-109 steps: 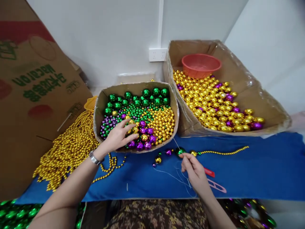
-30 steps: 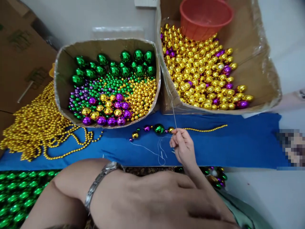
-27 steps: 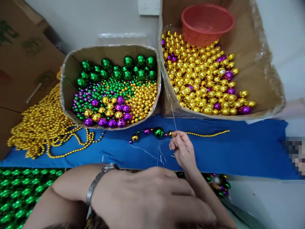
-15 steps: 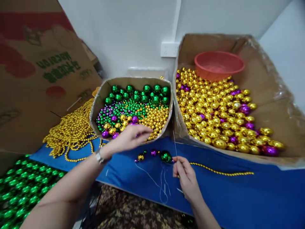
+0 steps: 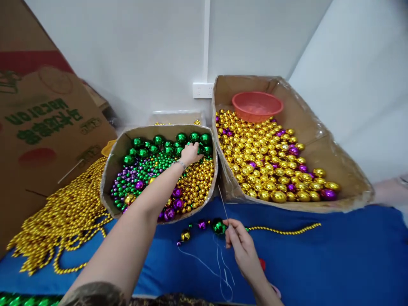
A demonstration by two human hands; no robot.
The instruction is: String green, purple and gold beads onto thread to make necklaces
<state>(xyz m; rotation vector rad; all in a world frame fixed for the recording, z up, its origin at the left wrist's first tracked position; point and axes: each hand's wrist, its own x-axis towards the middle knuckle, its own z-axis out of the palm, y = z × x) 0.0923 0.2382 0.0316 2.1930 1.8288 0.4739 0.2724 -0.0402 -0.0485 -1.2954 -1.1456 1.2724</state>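
Far ahead of the right hand, deep in the small box, reaching with the left hand, fingers bent down over the big green balls at the back; too small to tell if gripping one or just touching. Close to the body, pinching a thin needle between thumb and first finger of the right hand, tip up and leaning away. Just left of that pinch, on the blue cloth, a short string with a green, a purple and a gold ball, plus loose white thread trailing back toward the body. Just right of the pinch, a thin gold chain. Might knock round, shiny balls over the low front wall with the left arm stretched right across the box. Might let the needle slip from so light a pinch and lose balls off the thread. Might snag the loose thread loops under the right wrist. Might poke the left arm on the sharp tip so near it.
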